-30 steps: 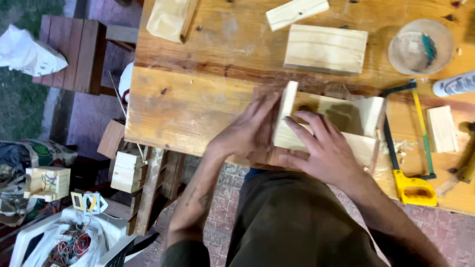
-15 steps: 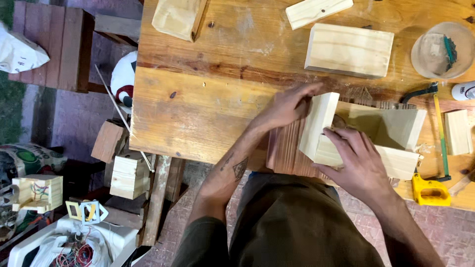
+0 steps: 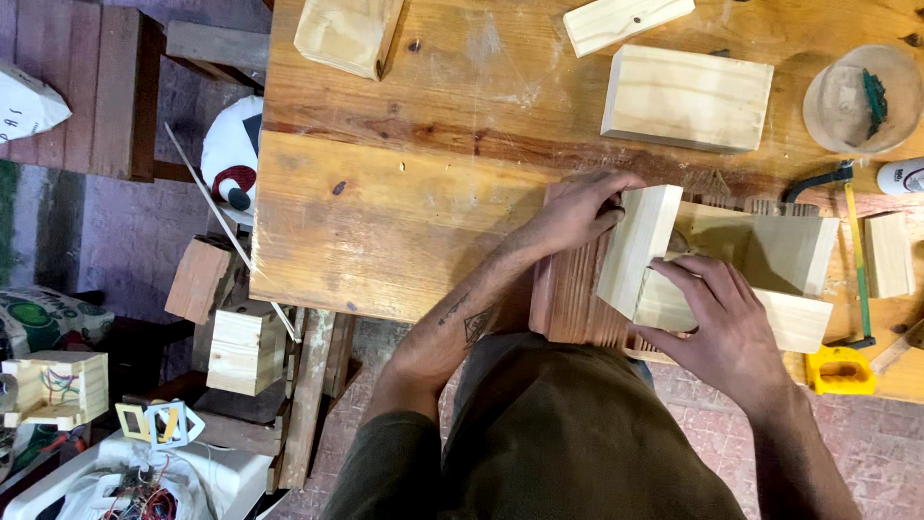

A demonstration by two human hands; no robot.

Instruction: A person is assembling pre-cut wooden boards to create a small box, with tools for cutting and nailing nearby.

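Scratched workbench (image 3: 385, 231), hands (image 3: 577, 207) gripping pale box (image 3: 712, 270)

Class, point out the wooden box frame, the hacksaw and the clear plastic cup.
wooden box frame (image 3: 640, 252), head view, on its upright left board.
hacksaw (image 3: 841, 369), head view, on its yellow handle.
clear plastic cup (image 3: 839, 108), head view, on its base.

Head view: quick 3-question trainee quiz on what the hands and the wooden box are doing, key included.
1. True or false: the left hand rests on the end panel of the open wooden box.
2. Which tool lies at the right of the box? A) hammer B) yellow-handled saw C) drill
3. Fill in: the right hand presses the box's near ____ panel.

Key: 1 true; 2 B; 3 side.
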